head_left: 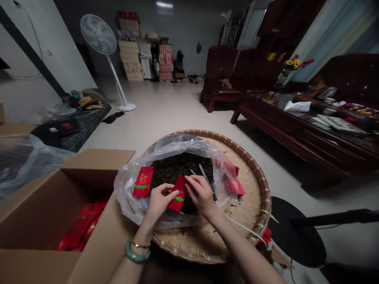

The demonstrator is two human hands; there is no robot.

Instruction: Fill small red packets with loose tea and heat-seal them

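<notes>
A small red packet with a green stripe (178, 200) is held between my two hands above a clear plastic bag (130, 211) of dark loose tea leaves (168, 167). My left hand (160, 199) pinches its left edge between thumb and fingers. At its upper right, the fingertips of my right hand (203, 195) grip the corner. Another red packet (143, 181) lies at the left on the bag. Just beyond my right hand rests a dark tool with two arms (206, 175), a white cord (242, 227) running from it. Everything sits on a round woven bamboo tray (251, 173).
An open cardboard box (102, 232) stands at my left, with several red packets (84, 221) inside. More red packets (232, 179) lie on the tray's right side. A black round base (299, 232) is at the right. A standing fan (117, 79) and wooden table (296, 130) are farther off.
</notes>
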